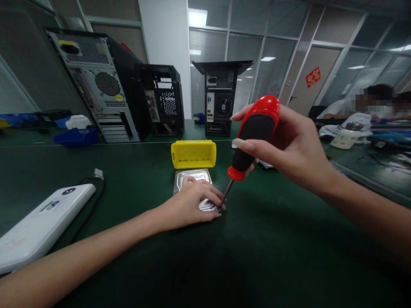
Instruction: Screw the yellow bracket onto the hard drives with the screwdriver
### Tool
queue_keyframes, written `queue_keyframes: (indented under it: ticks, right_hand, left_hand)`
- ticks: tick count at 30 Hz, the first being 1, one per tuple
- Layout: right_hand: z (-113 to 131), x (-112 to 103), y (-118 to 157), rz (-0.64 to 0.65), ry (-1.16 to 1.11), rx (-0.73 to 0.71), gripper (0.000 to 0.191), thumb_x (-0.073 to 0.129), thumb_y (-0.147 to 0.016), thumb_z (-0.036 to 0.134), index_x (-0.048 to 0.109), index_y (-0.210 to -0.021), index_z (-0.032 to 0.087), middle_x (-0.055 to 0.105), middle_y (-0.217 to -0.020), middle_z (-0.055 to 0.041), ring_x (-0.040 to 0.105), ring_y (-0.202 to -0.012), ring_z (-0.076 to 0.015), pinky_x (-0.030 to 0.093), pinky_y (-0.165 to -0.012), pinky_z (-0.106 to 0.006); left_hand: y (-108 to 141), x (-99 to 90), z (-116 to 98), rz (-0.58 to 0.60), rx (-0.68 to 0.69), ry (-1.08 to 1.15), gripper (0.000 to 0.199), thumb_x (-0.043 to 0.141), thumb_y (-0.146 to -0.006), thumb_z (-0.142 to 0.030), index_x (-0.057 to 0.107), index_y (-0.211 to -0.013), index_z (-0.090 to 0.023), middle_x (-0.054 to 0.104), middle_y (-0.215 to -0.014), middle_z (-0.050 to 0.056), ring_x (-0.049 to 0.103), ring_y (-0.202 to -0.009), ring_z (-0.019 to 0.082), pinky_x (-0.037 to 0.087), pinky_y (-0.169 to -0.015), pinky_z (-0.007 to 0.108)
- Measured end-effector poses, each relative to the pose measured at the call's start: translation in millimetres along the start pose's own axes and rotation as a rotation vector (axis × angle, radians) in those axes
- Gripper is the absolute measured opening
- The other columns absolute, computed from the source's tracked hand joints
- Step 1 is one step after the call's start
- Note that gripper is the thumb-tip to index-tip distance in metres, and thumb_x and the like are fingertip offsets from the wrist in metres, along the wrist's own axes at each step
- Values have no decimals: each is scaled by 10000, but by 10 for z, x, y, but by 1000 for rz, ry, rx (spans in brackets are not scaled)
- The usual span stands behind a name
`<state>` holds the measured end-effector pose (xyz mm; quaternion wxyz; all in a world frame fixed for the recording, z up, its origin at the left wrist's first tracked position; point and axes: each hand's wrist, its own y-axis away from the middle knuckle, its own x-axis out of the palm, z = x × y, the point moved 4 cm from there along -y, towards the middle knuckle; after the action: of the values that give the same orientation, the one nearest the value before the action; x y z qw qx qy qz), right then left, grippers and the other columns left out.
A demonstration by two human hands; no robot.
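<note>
A silver hard disk drive [192, 173] lies flat on the green table, partly covered by my left hand [192, 201]. That hand's fingers wrap over the drive's top and near edge, gripping it against the tabletop. My right hand [285, 141] is closed around a red and black screwdriver [255, 132], which is tilted with its handle up and to the right. The screwdriver's shaft runs down to the drive's near right corner, close to my left fingertips. Whether a screw sits under the tip is too small to tell.
Just behind the drive stands a yellow plastic bin [193, 155]. Computer cases [109, 85] line the back of the table. A white power bank-like device [48, 218] with a black cable [93, 209] lies at left, and a blue tray [75, 137] behind it. Other people sit at far right.
</note>
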<state>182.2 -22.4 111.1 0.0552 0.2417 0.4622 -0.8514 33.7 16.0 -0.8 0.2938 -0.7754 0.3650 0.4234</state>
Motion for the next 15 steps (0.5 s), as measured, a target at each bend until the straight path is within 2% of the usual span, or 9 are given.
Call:
queue_keyframes:
  ticks: [3, 7, 10, 13, 15]
  right_hand:
    - [-36, 9, -42, 13, 12, -29, 273, 664, -744, 332, 568, -946, 176, 544, -883, 14, 544, -747, -83, 555, -621, -203]
    - [-131, 2, -96, 32, 38, -38, 256, 650, -746, 387, 544, -883, 199, 544, -828, 14, 567, -747, -119, 552, -638, -267]
    - [-198, 4, -116, 62, 24, -31, 290, 642, -751, 399, 502, -936, 225, 549, -831, 11, 585, -771, -143, 551, -680, -307]
    - [-209, -3, -123, 44, 11, -50, 397, 647, -752, 381, 431, -1057, 248, 536, -933, -14, 585, -803, -151, 552, -680, -304]
    - [-181, -5, -134, 22, 28, -96, 439, 656, -746, 365, 406, -1090, 255, 496, -1048, -34, 576, -823, -144, 549, -652, -275]
  left_hand:
    - [0, -16, 15, 23, 26, 12, 179, 623, -790, -322, 677, -952, -269, 633, -1102, -15, 514, -1091, 215, 199, -980, 413]
    - [12, -80, 11, 65, 60, 47, 221, 649, -770, -312, 669, -986, -268, 625, -1118, -19, 519, -1096, 210, 216, -1004, 401]
    - [33, -201, -4, 93, 109, 124, 274, 640, -783, -328, 651, -1045, -249, 618, -1148, -1, 533, -1086, 193, 309, -978, 338]
    - [56, -376, 25, 76, 129, 173, 274, 550, -856, -306, 623, -1111, -241, 626, -1151, 19, 552, -1066, 173, 380, -932, 293]
    - [75, -481, 81, 61, 88, 162, 285, 510, -881, -293, 602, -1144, -234, 609, -1184, 27, 539, -1090, 171, 380, -944, 294]
